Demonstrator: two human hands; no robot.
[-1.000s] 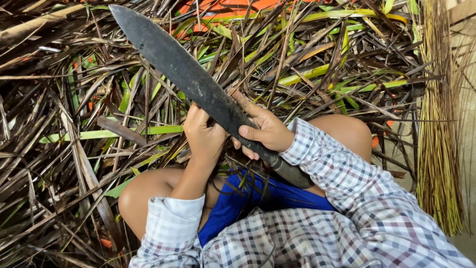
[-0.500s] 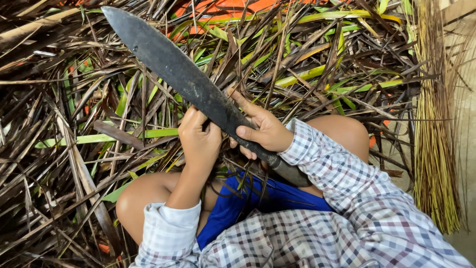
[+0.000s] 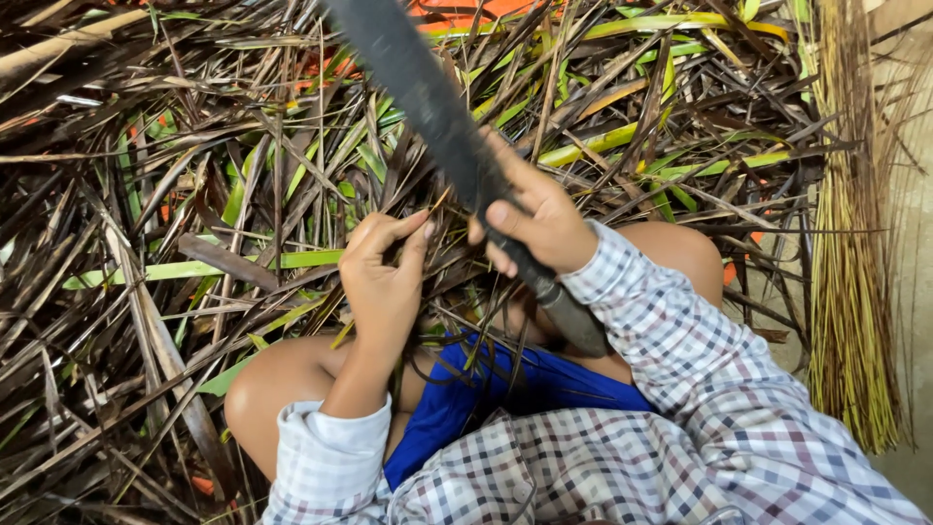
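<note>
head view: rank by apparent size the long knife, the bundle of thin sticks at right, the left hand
1. Bundle of thin sticks, tallest, nearly the frame's full height.
2. Long knife, held in the right hand; its tip is cropped and it is nearer the camera, so the gap is unsure.
3. Left hand, clearly smallest.

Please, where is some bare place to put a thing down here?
Only the pale floor strip right of the stick bundle looks bare. Elsewhere the leaves cover the ground around both knees, and the left hand and right hand with the blade fill the middle.
</note>
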